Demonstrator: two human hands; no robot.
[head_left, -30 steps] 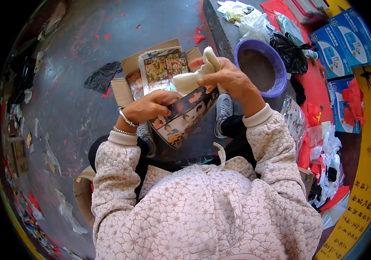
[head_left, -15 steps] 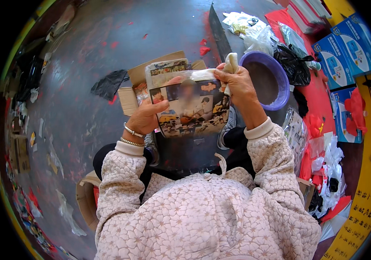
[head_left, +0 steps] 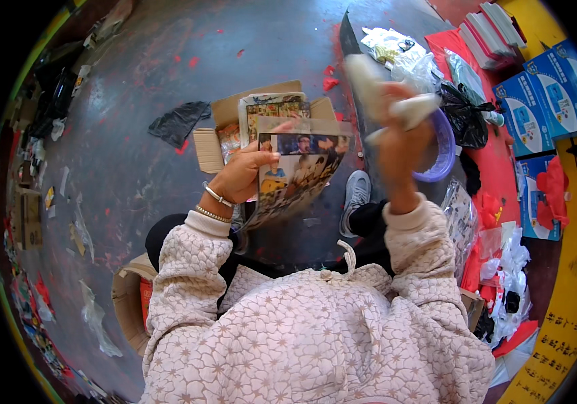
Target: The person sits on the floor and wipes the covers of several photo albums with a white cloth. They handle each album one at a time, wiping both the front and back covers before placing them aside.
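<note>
My left hand (head_left: 240, 172) grips the left edge of a flat sheet printed with a photo collage (head_left: 298, 172), thumb on its face and fingers behind. The sheet has a see-through upper border and tilts over my lap. Up to the right, apart from the sheet, my right hand (head_left: 399, 151) is smeared by motion, with a bunched white cloth (head_left: 413, 111) in it. Beyond the sheet an open cardboard box (head_left: 209, 149) stands on the floor, with another picture-printed piece (head_left: 278, 111) at its top. The purple basin (head_left: 444, 145) is partly hidden by my right hand.
A black plastic sheet (head_left: 179, 126) lies left of the box. On the right are a black bag (head_left: 463, 114), clear plastic wrappers (head_left: 514, 262) on red cloth, and blue boxes (head_left: 548, 94). A second cardboard box (head_left: 129, 296) sits by my left elbow. My shoe (head_left: 356, 195) shows below.
My right hand with the cloth has come off the sheet's upper right corner and moved up and right. The sheet, still in my left hand, now tilts with its right side raised.
</note>
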